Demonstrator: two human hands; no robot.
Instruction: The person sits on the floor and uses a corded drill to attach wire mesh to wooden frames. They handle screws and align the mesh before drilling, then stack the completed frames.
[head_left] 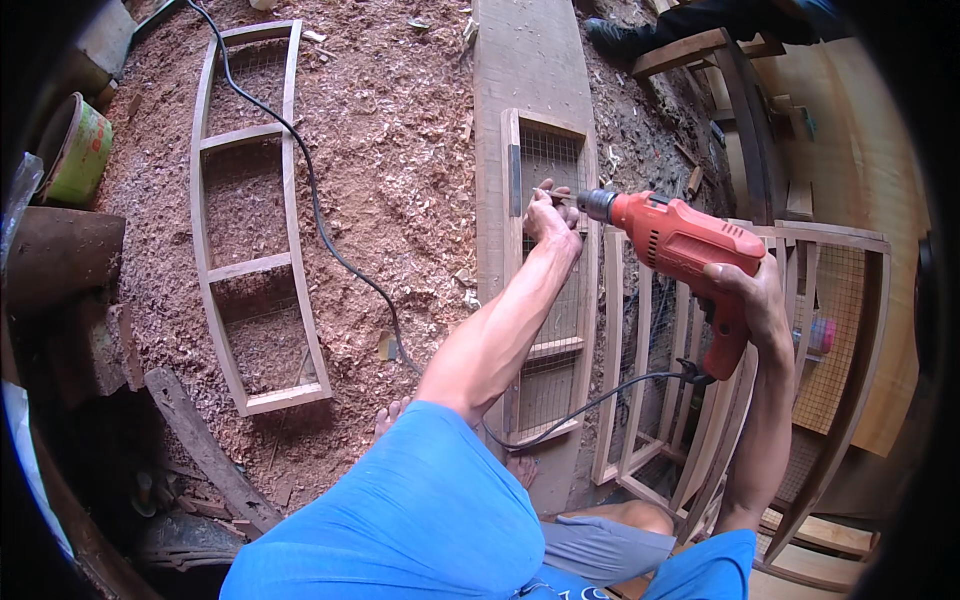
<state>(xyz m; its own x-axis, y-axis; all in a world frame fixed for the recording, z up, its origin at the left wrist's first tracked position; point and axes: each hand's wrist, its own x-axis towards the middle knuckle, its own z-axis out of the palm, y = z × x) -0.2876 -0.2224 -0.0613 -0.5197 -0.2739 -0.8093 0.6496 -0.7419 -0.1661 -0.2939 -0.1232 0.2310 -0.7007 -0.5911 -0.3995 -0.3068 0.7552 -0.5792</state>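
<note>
Right hand [748, 293] wraps its fingers firmly round the red drill [690, 240], chuck pointing left over the mesh-backed frame [555, 347] on the plank [530, 60]. Left hand [555, 215] curls its fingers just off the chuck; what they pinch, no telling! One stray trigger squeeze could nip those fingertips, and that looping cord [640, 378] might snag the near end.

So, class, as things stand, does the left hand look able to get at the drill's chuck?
Probably yes: the left hand is right by the chuck, nothing seems to block the way, and the right hand supports the drill.
</note>
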